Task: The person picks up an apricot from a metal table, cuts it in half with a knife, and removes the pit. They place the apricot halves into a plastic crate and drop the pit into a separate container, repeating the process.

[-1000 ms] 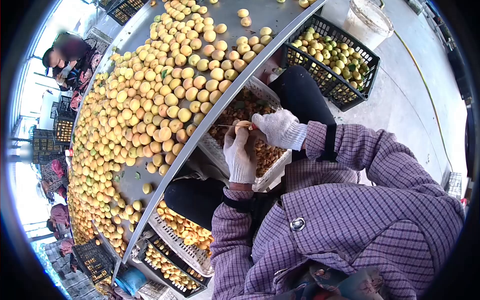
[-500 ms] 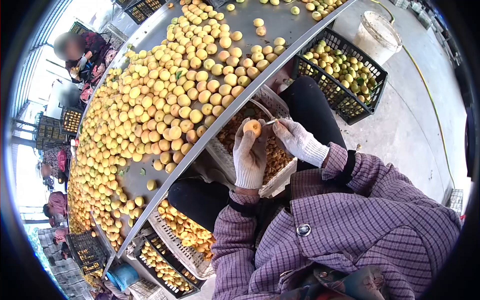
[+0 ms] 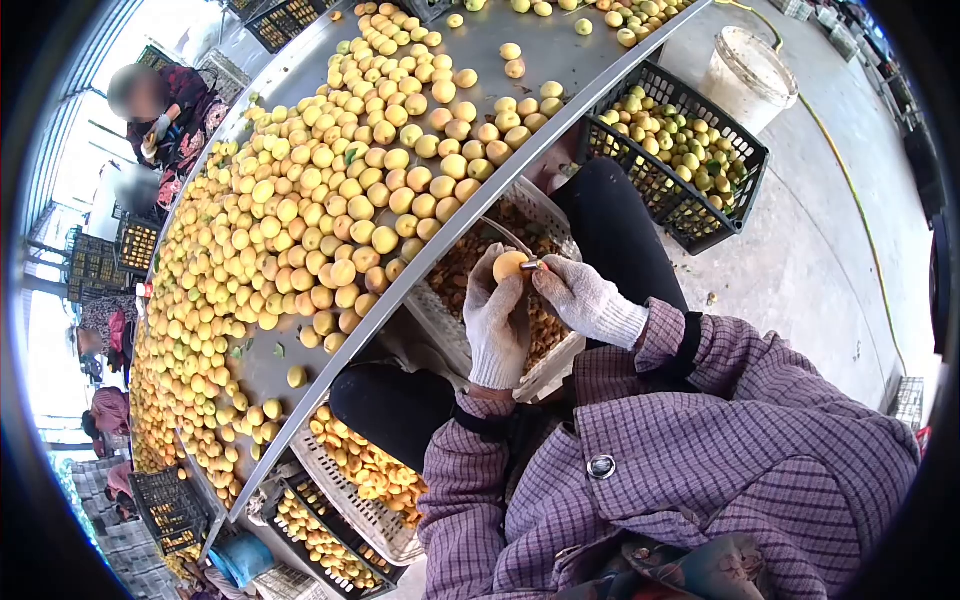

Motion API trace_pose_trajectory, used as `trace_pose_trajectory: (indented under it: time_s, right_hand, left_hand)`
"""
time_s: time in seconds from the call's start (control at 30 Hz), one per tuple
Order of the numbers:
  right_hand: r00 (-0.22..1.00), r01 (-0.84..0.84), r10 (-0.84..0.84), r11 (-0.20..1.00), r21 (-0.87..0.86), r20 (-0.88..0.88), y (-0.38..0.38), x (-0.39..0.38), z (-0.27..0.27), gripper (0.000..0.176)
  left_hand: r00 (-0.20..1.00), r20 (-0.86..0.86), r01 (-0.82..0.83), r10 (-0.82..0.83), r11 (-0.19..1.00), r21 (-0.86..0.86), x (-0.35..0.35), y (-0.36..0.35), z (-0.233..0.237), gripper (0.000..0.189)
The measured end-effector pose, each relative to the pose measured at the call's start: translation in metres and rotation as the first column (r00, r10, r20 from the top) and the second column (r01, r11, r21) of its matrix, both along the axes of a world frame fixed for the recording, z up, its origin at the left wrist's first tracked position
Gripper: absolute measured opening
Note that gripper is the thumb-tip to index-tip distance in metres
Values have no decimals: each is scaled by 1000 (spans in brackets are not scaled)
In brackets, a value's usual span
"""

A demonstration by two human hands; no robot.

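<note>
My left hand, in a white knitted glove, is closed round a yellow-orange apricot. The gloved right hand pinches a small metal tool whose tip is at the apricot's right side; whether it cuts in cannot be made out. A thin pale tube or cord runs up and left from near the tool. Below both hands, between the knees, a whitish plastic crate holds a heap of brown pits.
A sloping metal table heaped with apricots lies to the left. Under its edge stands a pale crate of opened apricots. A black crate of greenish apricots and a white bucket are at right. A co-worker sits across the table.
My right hand has moved slightly left and down, bringing the tool from just beside the apricot to its side. The apricot has turned a little in my left hand.
</note>
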State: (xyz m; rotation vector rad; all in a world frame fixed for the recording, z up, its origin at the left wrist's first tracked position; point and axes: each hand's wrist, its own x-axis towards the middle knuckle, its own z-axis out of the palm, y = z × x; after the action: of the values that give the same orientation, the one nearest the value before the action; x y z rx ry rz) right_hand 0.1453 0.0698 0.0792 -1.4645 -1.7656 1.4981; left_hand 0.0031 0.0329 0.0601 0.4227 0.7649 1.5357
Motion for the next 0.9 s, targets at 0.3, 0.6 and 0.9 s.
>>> trace_pose_trajectory:
  time_s: [0.3, 0.6, 0.9]
  right_hand:
    - [888, 28, -177, 942, -335, -423, -8, -10, -29, 38]
    - [977, -206, 192, 963, 173, 95, 4, -5, -10, 35]
    - [599, -677, 302, 685, 268, 742, 35, 9, 25, 28]
  left_hand:
    - [941, -291, -180, 171, 984, -4, 6, -4, -6, 39]
    - [946, -273, -191, 178, 981, -22, 1, -10, 2, 38]
    - [949, -266, -192, 167, 979, -74, 4, -4, -11, 35]
